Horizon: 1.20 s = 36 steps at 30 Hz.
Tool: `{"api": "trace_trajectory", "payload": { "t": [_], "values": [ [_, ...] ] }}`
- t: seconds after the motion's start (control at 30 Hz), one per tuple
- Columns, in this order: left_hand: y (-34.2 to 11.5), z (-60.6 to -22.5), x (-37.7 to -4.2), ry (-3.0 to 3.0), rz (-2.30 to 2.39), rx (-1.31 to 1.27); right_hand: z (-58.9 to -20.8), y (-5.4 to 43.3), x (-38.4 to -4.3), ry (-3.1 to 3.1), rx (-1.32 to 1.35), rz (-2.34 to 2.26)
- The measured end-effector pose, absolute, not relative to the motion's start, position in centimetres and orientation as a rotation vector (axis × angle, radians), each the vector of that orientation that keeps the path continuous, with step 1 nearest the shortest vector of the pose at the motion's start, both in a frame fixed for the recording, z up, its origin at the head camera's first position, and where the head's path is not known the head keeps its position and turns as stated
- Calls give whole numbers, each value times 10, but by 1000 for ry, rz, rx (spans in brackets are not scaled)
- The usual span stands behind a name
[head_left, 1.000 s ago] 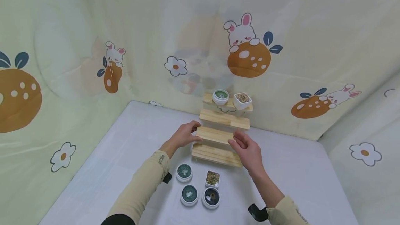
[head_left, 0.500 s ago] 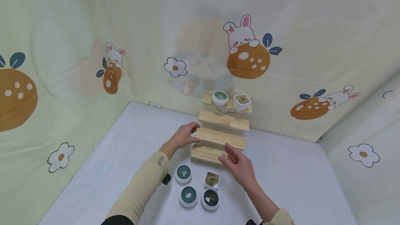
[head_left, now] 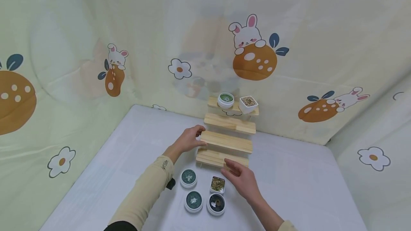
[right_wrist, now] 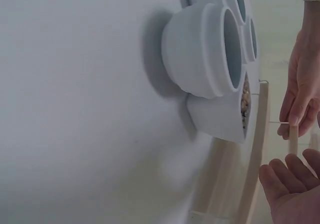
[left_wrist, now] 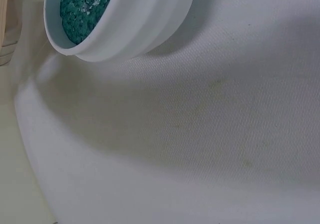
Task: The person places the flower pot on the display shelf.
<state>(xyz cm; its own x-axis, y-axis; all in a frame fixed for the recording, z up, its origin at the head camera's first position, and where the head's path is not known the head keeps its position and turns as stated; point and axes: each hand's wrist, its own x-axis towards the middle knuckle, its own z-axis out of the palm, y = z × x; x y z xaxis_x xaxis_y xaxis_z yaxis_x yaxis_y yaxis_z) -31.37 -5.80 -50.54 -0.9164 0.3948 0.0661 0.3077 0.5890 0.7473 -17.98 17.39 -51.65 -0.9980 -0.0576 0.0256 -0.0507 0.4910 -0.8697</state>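
Observation:
A tiered wooden display stand (head_left: 226, 142) rises in steps at the back of the table. My left hand (head_left: 187, 140) pinches the left end of its second step from the bottom, thumb in front and fingers behind; the right wrist view shows this grip too. My right hand (head_left: 242, 180), fingers relaxed and apart, hovers before the lowest step and holds nothing. Just left of it is a square white pot (head_left: 218, 184) of brownish bits. A round pot with dark filling (head_left: 216, 204) sits in front, and two round pots with teal filling (head_left: 188, 177) stand to the left.
On the top step are a round white pot with green filling (head_left: 226, 100) and a square white pot with pale bits (head_left: 248, 104). A printed cloth backdrop (head_left: 199, 38) hangs right behind the stand. White cloth (head_left: 298, 181) covers the table.
My right hand has left the right end of the second step from the bottom and come down toward me, in front of the lowest step. My left hand keeps its grip.

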Motion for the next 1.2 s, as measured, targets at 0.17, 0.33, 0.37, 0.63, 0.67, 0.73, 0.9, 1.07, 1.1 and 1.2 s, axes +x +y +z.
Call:
{"api": "trace_trajectory", "payload": {
  "t": [0.17, 0.33, 0.37, 0.63, 0.67, 0.73, 0.9, 1.07, 1.1, 1.2],
  "values": [
    [-59, -507, -313, 2705, 1234, 580, -527, 173, -175, 2695, -86, -1543],
    [-59, -508, -313, 2717, 1229, 595, -536, 172, -170, 2695, -103, -1482],
    [-59, -508, -312, 2716, 1228, 596, -538, 172, -169, 2696, -107, -1473],
    [-59, -508, -313, 2711, 1235, 583, -552, 171, -162, 2641, -148, -1482],
    [-59, -508, -313, 2711, 1235, 582, -553, 170, -161, 2632, -157, -1492],
    [-59, -508, -313, 2711, 1235, 583, -555, 170, -160, 2631, -177, -1494],
    [-59, -508, -314, 2707, 1242, 600, -559, 171, -160, 2616, -214, -1499],
    [-59, -507, -313, 2703, 1256, 600, -562, 171, -161, 2548, -218, -1557],
    [-59, -506, -313, 2705, 1254, 598, -563, 171, -161, 2536, -213, -1571],
    [-59, -506, -312, 2699, 1258, 598, -565, 171, -161, 2515, -210, -1606]
  ]
}}
